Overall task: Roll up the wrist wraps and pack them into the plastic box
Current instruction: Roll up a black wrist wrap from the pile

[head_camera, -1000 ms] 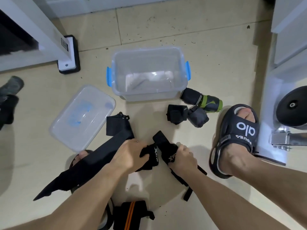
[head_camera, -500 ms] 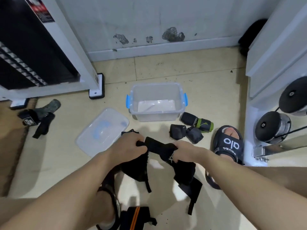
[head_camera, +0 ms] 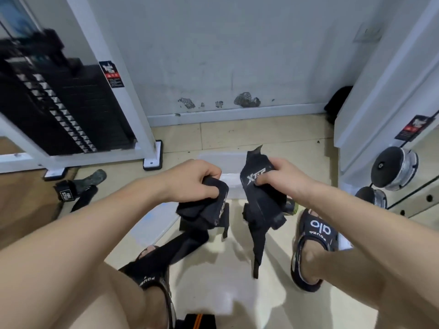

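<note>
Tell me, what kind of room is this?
Most likely a gym. A black weight stack sits in a white machine frame on the left, round pulley wheels are on the right, and each hand holds a black wrist wrap used for lifting.

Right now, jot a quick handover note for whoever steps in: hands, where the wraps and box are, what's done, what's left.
Left hand grips one black wrist wrap, unrolled, tail hanging down.
Right hand grips a second black wrist wrap, also unrolled, strap dangling.
Plastic box is on the floor behind the hands, mostly hidden; contents cannot be seen.
Lid lies on the floor, under the left forearm.
More wraps lie far left by the weight stack.
Done: the two wraps are apart, one per hand.
Left: roll each, pack them, gather the rest.
</note>
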{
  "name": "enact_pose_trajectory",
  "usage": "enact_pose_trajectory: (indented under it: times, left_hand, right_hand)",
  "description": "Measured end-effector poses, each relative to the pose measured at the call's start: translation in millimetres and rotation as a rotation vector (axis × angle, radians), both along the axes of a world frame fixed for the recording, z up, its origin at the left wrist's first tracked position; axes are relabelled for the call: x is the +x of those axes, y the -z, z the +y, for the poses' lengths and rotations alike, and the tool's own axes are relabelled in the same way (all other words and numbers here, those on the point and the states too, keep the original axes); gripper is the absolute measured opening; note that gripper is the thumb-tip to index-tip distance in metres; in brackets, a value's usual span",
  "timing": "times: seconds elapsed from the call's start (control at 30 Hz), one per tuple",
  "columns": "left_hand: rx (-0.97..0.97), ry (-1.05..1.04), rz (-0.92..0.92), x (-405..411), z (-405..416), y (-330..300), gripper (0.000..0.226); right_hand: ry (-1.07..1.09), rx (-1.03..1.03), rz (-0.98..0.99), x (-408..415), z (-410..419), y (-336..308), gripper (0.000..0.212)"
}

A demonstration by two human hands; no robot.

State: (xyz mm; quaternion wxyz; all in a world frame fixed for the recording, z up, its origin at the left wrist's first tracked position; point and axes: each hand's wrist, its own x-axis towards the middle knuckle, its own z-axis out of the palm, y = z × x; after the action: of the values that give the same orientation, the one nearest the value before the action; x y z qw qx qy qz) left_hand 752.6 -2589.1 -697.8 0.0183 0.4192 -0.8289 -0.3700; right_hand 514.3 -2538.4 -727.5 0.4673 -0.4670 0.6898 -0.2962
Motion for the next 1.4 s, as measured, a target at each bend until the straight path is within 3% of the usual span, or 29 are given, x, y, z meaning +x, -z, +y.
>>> enact_pose_trajectory:
  times: [0.1, 0.23, 0.33, 0.43, 0.5, 0.6, 0.83, 1.03, 1.2, 1.4]
  left_hand:
    - [0.096, -0.016, 0.083, 2.3, 4.1, 9.5, 0.038]
    - [0.226, -0.050, 0.177, -0.1, -0.1, 6.3, 0.041]
    - [0.243, -0.059, 0.197, 1.2, -7.1, -0.1, 0.041]
    - [0.226, -0.053, 0.228, 4.0, -14.4, -5.3, 0.040]
    - [0.229, -0.029, 0.228, 5.2, -18.5, -8.1, 0.037]
    - [0.239, -0.007, 0.216, 5.2, -24.5, -8.5, 0.034]
    - [0.212, -0.016, 0.195, -0.5, -33.3, -6.1, 0.035]
    - [-0.016, 0.046, -0.025, 1.8, -30.1, 3.7, 0.058]
    - [-0.166, 0.084, -0.087, 2.4, -28.1, 2.9, 0.063]
    - [-0.142, 0.092, -0.085, 5.0, -29.1, 3.8, 0.068]
  right_hand:
    - [-0.047, -0.012, -0.274, 11.7, 8.0, -13.2, 0.024]
    - [-0.075, 0.056, -0.484, 23.0, 8.9, -9.3, 0.038]
    - [-0.144, 0.120, -0.581, 20.7, 5.4, -13.0, 0.047]
    - [-0.247, 0.205, -0.609, 16.2, 3.6, -22.1, 0.037]
    - [-0.301, 0.248, -0.563, 16.3, 4.3, -27.5, 0.025]
    - [-0.433, 0.295, -0.471, 17.1, 7.7, -32.5, 0.027]
    - [-0.509, 0.352, -0.315, 9.2, 5.8, -39.5, 0.026]
    - [-0.445, 0.224, -0.102, -0.8, 5.5, -35.0, 0.014]
    - [-0.487, 0.219, -0.090, -5.8, 6.9, -39.1, 0.009]
    - [-0.499, 0.112, 0.067, -7.2, 2.2, -42.3, 0.012]
